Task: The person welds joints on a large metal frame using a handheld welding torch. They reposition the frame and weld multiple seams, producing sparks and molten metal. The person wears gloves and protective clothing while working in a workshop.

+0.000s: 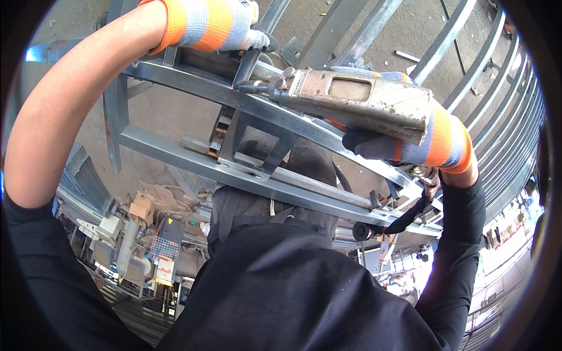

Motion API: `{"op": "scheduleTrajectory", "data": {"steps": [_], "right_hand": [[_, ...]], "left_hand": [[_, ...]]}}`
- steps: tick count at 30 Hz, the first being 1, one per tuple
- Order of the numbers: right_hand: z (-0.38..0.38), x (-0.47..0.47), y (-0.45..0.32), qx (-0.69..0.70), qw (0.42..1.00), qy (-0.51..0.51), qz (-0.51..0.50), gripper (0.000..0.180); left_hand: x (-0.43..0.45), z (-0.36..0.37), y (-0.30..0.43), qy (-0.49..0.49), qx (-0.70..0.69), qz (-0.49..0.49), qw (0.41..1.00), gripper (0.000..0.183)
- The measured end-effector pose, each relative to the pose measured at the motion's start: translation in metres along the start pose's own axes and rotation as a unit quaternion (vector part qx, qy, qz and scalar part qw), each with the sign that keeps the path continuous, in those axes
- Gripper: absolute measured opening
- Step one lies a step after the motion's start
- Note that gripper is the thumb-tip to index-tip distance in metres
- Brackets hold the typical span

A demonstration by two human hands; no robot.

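Observation:
A battered metal handheld laser welding gun (pixel 351 94) is gripped in my right hand (pixel 445 136), which wears an orange-and-grey striped knit glove. Its dark nozzle (pixel 248 87) points left and meets a corner where a steel tube joins a long steel rail (pixel 197 85). A small red spot shows at the tip. My left hand (pixel 215 24), in a matching glove, holds the short steel tube (pixel 249 63) just above that corner, with a dark fingertip lying across it. The glove hides part of the tube. A second rail (pixel 189 151) runs parallel, nearer my body.
Many parallel steel tubes (pixel 443 37) spread to the right over a concrete floor (pixel 175 103) with scattered offcuts. My legs (pixel 307 164) are among the frame members. A cable (pixel 406 219) hangs at lower right. Cardboard boxes (pixel 141 208) and equipment lie at lower left.

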State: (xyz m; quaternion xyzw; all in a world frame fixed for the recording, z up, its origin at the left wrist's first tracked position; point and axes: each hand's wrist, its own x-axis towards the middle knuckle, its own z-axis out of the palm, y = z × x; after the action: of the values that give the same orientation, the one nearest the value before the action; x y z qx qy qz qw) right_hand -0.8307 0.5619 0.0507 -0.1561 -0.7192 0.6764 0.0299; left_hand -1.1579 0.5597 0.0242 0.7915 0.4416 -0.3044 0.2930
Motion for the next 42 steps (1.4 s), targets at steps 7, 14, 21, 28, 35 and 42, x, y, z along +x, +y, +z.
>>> {"op": "scheduleTrajectory", "data": {"steps": [7, 14, 21, 28, 35, 42], "right_hand": [[-0.009, 0.010, -0.015, -0.041, 0.999, -0.026, -0.020, 0.052], [-0.018, 0.012, -0.006, 0.078, 0.995, -0.051, 0.030, 0.062], [-0.017, 0.017, -0.025, 0.129, 0.960, -0.050, 0.242, 0.058], [-0.013, 0.014, -0.020, 0.070, 0.988, -0.031, 0.134, 0.059], [-0.012, 0.014, -0.013, 0.018, 0.995, -0.057, 0.080, 0.052], [-0.013, 0.019, -0.016, -0.026, 0.999, -0.041, 0.019, 0.059]], "left_hand": [[0.000, -0.011, 0.008, -0.053, 0.001, -0.043, 0.998, 0.054], [-0.001, -0.002, 0.004, -0.002, -0.008, -0.036, 0.999, 0.055], [0.000, -0.008, 0.007, -0.015, 0.007, -0.037, 0.999, 0.057], [-0.008, -0.036, 0.003, -0.113, -0.080, 0.021, 0.990, 0.063], [-0.007, -0.023, -0.006, -0.079, -0.055, 0.069, 0.993, 0.061], [-0.003, -0.030, -0.003, -0.121, -0.030, 0.074, 0.989, 0.060]]}}
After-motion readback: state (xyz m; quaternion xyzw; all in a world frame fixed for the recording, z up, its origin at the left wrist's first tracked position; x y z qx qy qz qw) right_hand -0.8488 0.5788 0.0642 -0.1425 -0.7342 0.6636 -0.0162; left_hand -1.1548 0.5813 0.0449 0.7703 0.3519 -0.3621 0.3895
